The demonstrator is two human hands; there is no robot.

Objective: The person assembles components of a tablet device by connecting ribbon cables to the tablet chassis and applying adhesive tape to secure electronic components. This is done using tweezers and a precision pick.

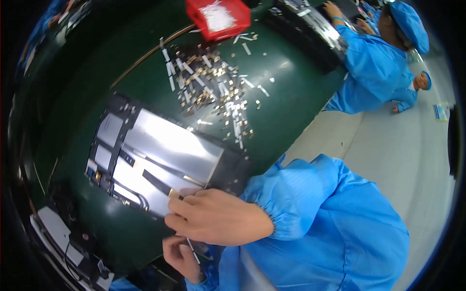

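A flat, roughly rectangular device (167, 140) lies slanted on the smooth green tabletop (286, 116), its glossy silver metal plate framed in matte black, with dark ribbon-like strips across it. Beyond it spreads a loose scatter of small white and gold slips (208, 85), near a red plastic bin (242, 19) of white pieces. The right hand (216, 218), in a crinkled blue cuff (286, 208), bends its fingers over the device's near edge; their tips are hidden, so their grip cannot be told. Just below, the left hand (180, 257) curls narrowly beside a thin pale stick (193, 250); whether it pinches this is unclear.
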